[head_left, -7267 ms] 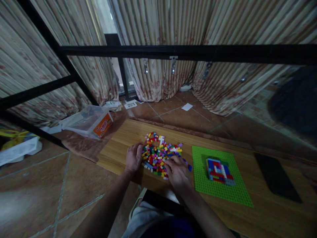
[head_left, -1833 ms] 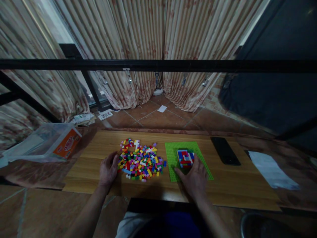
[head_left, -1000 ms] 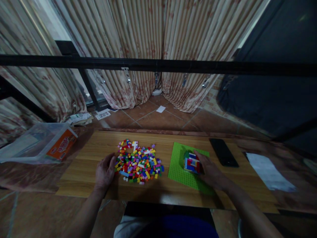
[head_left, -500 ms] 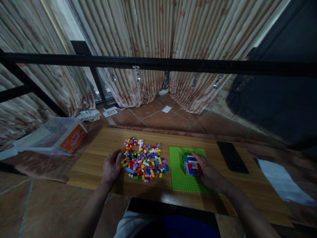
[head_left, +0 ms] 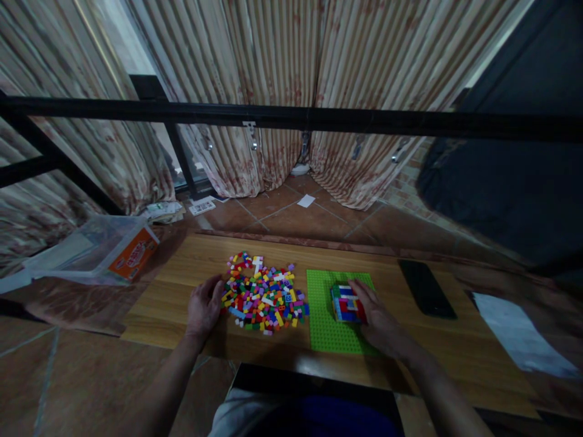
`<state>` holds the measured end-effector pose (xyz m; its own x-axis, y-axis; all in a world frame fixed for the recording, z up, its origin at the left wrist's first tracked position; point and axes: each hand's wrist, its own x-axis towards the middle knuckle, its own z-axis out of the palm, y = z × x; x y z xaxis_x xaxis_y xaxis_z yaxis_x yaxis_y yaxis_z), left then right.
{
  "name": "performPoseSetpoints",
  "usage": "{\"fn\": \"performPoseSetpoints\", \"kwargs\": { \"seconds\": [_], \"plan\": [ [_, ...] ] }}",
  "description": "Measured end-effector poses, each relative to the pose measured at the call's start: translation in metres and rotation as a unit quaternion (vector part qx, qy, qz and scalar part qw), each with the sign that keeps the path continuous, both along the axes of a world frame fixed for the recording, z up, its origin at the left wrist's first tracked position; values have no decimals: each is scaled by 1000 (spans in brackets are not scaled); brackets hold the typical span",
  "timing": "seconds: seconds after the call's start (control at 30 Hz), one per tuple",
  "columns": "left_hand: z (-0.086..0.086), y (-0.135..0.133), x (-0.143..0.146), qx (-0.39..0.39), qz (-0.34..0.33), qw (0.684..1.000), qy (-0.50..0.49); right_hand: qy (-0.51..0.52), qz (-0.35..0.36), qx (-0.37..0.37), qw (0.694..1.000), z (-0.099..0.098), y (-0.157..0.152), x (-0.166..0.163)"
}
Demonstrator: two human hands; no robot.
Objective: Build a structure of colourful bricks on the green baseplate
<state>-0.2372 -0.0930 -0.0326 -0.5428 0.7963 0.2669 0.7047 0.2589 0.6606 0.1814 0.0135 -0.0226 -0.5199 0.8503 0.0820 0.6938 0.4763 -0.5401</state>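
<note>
A pile of small coloured bricks (head_left: 264, 296) lies in the middle of the wooden board (head_left: 182, 267). To its right is a green baseplate (head_left: 325, 318) bearing a small multicoloured brick build (head_left: 345, 301). My left hand (head_left: 204, 306) rests on the board at the pile's left edge, fingers loosely curled and touching the outer bricks. The fingers of my right hand (head_left: 379, 318) are closed against the right side of the build, lying over the baseplate's right part.
A black phone (head_left: 426, 287) lies on the board to the right, a white sheet (head_left: 519, 334) beyond it. A clear plastic box with an orange label (head_left: 109, 250) sits on the floor at left. A black metal bar (head_left: 291, 118) crosses above; curtains hang behind.
My right hand left the pile, went to the build on the baseplate and turned the plate; the plate and build have shifted slightly left. The left hand stayed beside the pile.
</note>
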Motion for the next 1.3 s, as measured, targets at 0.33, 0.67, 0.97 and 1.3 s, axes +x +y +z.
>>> {"fn": "performPoseSetpoints", "kwargs": {
  "seconds": [0.33, 0.67, 0.97, 1.3],
  "plan": [
    [4, 0, 1, -5, -5, 1000, 16, 110, -121, 63, 984, -16, -25, 16],
    [7, 2, -2, -28, 3, 999, 23, 153, -250, 94, 951, -28, -43, 17],
    [8, 2, -4, -37, -7, 998, 41, 133, -231, 97, 959, -30, -46, 12],
    [15, 3, 1, -59, 14, 998, 11, 122, -232, 105, 959, -27, -47, 11]
  ]
}}
